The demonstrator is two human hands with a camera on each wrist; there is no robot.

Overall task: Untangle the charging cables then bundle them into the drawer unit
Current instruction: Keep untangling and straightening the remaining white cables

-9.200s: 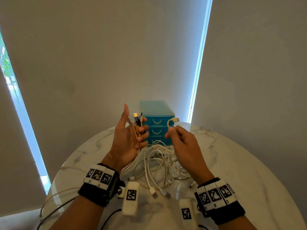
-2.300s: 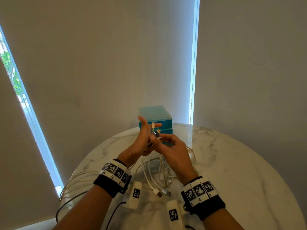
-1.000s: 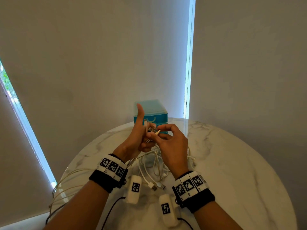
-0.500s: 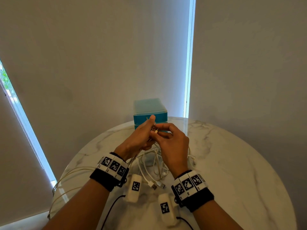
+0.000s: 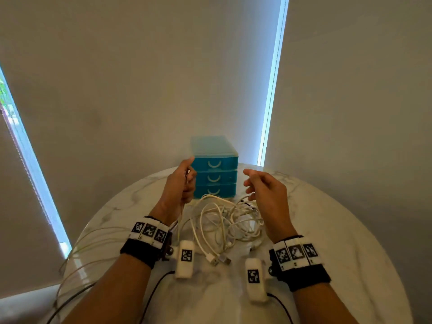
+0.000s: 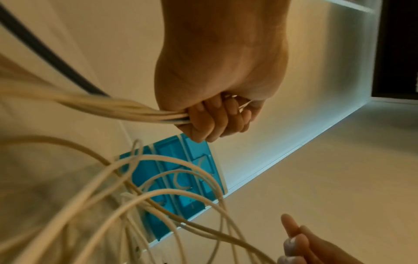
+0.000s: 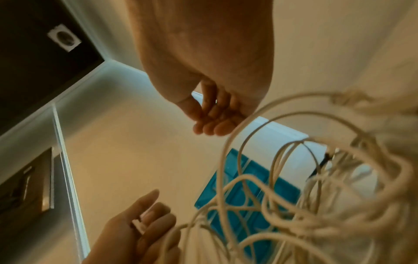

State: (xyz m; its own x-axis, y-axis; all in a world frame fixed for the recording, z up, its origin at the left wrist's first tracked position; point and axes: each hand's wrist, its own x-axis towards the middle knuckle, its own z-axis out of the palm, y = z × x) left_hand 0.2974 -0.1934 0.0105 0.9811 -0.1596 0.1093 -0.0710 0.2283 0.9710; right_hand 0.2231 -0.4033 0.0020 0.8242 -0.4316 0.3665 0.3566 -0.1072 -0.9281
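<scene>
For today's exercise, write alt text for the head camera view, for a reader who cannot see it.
A person's left hand grips a bunch of white charging cables that trail into a tangled heap on a round marble table. The right hand hovers empty beside it. A blue three-drawer unit stands behind, all drawers closed.

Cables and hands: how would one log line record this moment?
left hand: grips cable ends | right hand: free, holds nothing | cables: tangled on table | drawer unit: drawers closed

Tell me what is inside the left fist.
The left hand grips a bunch of white charging cables that trail out toward the wrist. Their ends lie mostly covered by the curled fingers.
</scene>
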